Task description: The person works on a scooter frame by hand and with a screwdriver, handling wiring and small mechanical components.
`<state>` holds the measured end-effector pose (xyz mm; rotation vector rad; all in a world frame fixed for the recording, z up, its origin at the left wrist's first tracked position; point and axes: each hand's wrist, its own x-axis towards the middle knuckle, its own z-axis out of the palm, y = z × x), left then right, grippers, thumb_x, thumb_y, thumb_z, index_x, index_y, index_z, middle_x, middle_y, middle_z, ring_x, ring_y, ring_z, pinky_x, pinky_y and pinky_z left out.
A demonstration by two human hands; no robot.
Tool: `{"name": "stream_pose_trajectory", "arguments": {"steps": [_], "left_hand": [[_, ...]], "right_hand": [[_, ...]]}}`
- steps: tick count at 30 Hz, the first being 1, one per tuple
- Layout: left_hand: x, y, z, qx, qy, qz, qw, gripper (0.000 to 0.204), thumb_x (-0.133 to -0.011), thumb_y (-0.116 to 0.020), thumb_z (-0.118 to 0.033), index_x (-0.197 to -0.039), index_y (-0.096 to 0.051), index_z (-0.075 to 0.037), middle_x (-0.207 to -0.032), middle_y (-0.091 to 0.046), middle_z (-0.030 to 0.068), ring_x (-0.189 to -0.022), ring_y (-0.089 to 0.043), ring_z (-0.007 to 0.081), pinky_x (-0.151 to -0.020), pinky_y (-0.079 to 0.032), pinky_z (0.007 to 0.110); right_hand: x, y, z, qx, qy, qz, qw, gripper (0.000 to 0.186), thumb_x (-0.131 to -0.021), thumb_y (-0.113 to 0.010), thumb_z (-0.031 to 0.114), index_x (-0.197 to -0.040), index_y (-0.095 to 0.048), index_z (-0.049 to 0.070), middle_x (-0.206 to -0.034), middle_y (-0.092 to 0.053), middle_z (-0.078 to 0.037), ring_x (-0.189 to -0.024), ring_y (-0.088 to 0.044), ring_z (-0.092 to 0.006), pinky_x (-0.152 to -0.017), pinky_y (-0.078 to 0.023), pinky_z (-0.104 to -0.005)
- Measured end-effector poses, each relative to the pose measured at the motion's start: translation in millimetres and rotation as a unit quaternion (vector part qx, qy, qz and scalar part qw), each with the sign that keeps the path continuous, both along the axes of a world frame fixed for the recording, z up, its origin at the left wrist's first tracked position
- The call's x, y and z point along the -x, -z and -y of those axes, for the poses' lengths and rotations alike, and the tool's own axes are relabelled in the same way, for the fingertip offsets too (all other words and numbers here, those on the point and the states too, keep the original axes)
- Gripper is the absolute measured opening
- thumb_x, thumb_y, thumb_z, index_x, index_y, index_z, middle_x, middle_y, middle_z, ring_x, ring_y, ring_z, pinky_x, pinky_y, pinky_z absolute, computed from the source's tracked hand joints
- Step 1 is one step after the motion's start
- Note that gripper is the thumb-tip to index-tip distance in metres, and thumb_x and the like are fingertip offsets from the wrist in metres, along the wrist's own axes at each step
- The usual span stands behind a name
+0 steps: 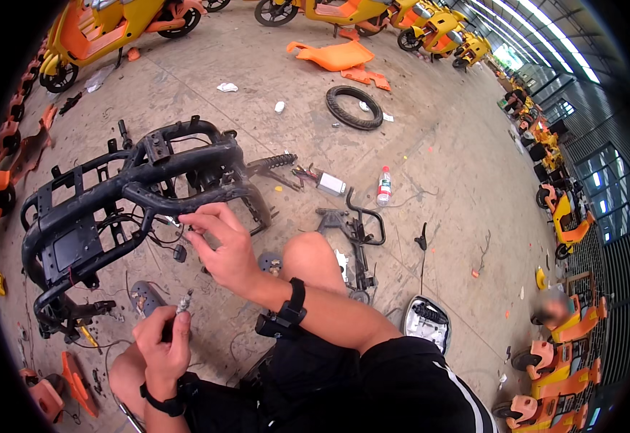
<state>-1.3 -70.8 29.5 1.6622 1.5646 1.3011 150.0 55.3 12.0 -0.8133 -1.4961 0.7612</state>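
Note:
A black scooter frame (pixel 142 180) lies on the floor in front of me, with black cables (pixel 152 232) hanging from its middle. My right hand (pixel 221 242) is closed at these cables, thumb and fingers pinching a thin cable with a small pale connector (pixel 173 221) just beside the fingertips. Below it hangs a small black plug (pixel 179 252). Nearer to me, my left hand (pixel 162 343) is closed around a small silvery piece (pixel 183 302) with a thin dark tip; its exact kind is unclear, and its lower part is hidden in the fist.
Beyond the frame lie a silver box with wires (pixel 331 183), a plastic bottle (pixel 385 186), a black tyre (pixel 354 107) and orange panels (pixel 333 54). A black metal bracket (pixel 358 242) and a white-lined case (pixel 427 325) are to the right. Yellow scooters (pixel 113 29) line the surroundings.

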Motion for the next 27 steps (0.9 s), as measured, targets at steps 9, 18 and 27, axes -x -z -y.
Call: {"name": "stream_pose_trajectory", "arguments": {"steps": [9, 18, 27], "left_hand": [[1, 3, 0, 0.014, -0.001, 0.005, 1.000, 0.016, -0.088, -0.069, -0.010, -0.078, -0.063, 0.001, -0.055, -0.052, 0.0062, -0.046, -0.048, 0.0144, -0.047, -0.036, 0.028], [-8, 9, 2, 0.011, -0.018, 0.022, 1.000, 0.013, -0.090, -0.069, -0.008, -0.084, -0.062, 0.001, -0.057, -0.050, 0.0024, -0.049, -0.044, 0.0081, -0.049, -0.034, 0.025], [-23, 13, 5, 0.003, -0.032, 0.141, 0.989, 0.016, -0.093, -0.064, -0.002, -0.098, -0.050, 0.001, -0.069, -0.059, 0.0027, -0.057, -0.050, 0.0051, -0.053, -0.038, 0.020]], "right_hand": [[-1, 1, 1, 0.005, 0.006, 0.029, 1.000, 0.016, -0.081, -0.071, -0.006, -0.094, -0.071, 0.002, -0.098, -0.060, -0.007, -0.080, -0.061, -0.0148, -0.070, -0.050, -0.0275], [-1, 1, 3, 0.024, -0.010, -0.001, 1.000, 0.015, -0.081, -0.071, -0.006, -0.094, -0.071, 0.002, -0.099, -0.060, -0.006, -0.077, -0.061, -0.0138, -0.070, -0.050, -0.0268], [-3, 0, 1, -0.010, 0.012, 0.006, 1.000, 0.014, -0.081, -0.072, -0.005, -0.093, -0.071, 0.002, -0.098, -0.061, -0.006, -0.079, -0.061, -0.0138, -0.069, -0.050, -0.0254]]}}
